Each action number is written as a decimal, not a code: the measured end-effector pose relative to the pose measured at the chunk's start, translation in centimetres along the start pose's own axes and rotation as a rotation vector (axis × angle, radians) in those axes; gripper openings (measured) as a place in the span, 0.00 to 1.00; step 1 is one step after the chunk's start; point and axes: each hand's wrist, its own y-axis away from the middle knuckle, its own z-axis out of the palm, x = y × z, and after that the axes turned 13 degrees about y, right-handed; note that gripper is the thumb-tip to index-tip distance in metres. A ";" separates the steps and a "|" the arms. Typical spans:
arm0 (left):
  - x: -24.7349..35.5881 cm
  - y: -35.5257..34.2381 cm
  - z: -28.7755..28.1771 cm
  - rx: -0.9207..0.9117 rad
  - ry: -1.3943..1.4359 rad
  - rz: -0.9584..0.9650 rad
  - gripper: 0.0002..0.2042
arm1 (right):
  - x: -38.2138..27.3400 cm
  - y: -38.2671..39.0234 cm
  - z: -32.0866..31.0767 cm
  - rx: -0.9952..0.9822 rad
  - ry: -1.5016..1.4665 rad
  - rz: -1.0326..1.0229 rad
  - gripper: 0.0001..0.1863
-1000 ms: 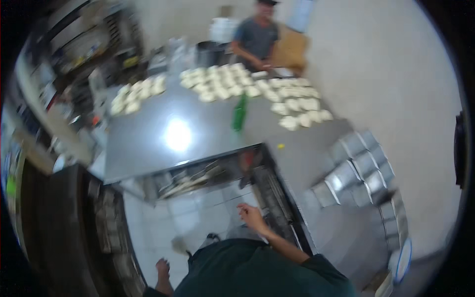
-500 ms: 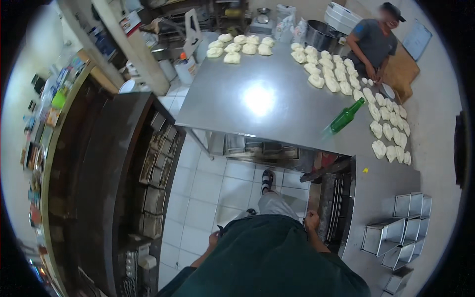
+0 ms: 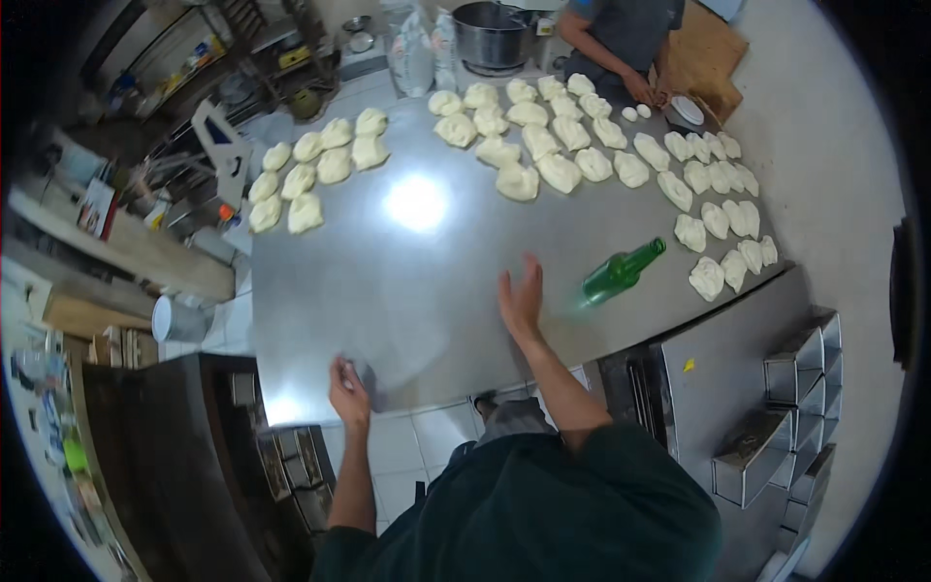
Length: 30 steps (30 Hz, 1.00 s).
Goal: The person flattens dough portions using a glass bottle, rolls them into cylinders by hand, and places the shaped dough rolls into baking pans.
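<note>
Over the steel table (image 3: 436, 320) my right hand (image 3: 522, 303) reaches forward with its fingers spread and nothing in them. To its right lies a green glass bottle (image 3: 621, 274) on its side, apart from the hand, its neck pointing to the far right. My left hand (image 3: 349, 390) is above the near edge of the table, fingers loosely bent and no object visible in it. Beyond it, at the far left, is a group of pale dough pieces (image 3: 333, 165). More dough pieces (image 3: 538, 141) lie in rows along the back, and others (image 3: 715, 218) down the right side.
A co-worker's hands (image 3: 652, 92) are at the back right corner by small dough balls (image 3: 637, 113) and a white round dish (image 3: 687, 111). A large metal pot (image 3: 490, 37) stands behind the table. Metal baking pans (image 3: 752, 456) sit at right; a dark shelf unit (image 3: 165, 427) stands left.
I have moved up to the table, and the view has swung right. Both my hands have risen from beside my body to the table, the right one farther forward. The bottle still lies there.
</note>
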 end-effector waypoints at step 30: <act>-4.4 -12.7 3.9 -0.038 -0.031 0.081 0.25 | -5.0 -7.5 3.1 0.124 -0.561 0.637 0.26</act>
